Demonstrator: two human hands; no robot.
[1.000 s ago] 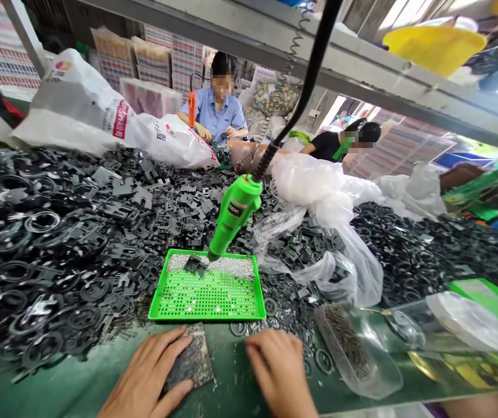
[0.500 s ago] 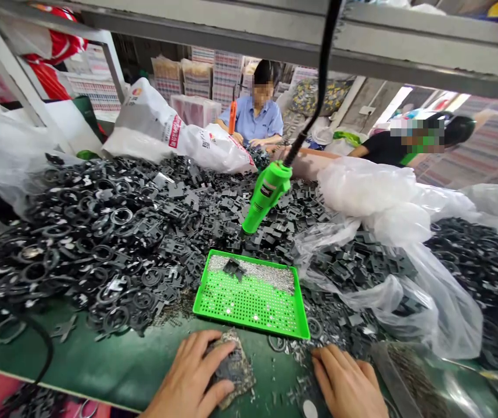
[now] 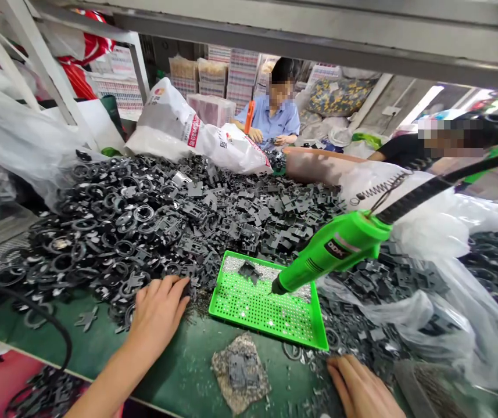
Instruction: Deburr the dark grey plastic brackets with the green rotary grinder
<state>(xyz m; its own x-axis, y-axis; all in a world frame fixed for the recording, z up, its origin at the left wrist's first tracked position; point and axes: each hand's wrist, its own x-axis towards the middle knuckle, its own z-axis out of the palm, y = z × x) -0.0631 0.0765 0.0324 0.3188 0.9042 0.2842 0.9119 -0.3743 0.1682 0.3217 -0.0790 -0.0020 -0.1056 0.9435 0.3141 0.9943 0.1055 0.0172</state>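
My left hand (image 3: 161,316) is at the near edge of the heap of dark plastic parts (image 3: 187,215), its thumb and forefinger slightly apart. Whatever lies under its fingertips is hidden. On the right, my right hand (image 3: 364,386) rests low by the table edge with fingers bent and pressed together; what they may hold cannot be made out. Between both hands a grey plastic part (image 3: 244,368) lies on a rough, stone-like block (image 3: 257,397). A green electric screwdriver (image 3: 331,249) hangs tilted, its tip over a green perforated tray (image 3: 270,334) of small metal pieces.
One loose dark part (image 3: 249,270) lies in the tray. Clear plastic bags (image 3: 427,232) and more dark parts are at right. White printed sacks (image 3: 165,125) lie behind the heap. Two other people (image 3: 281,116) are beyond the table, below a metal beam (image 3: 318,40).
My left hand has left the block and moved left to the heap, uncovering the grey part. The screwdriver has swung right and tilted, coming nearer. My right hand stays low at the right.
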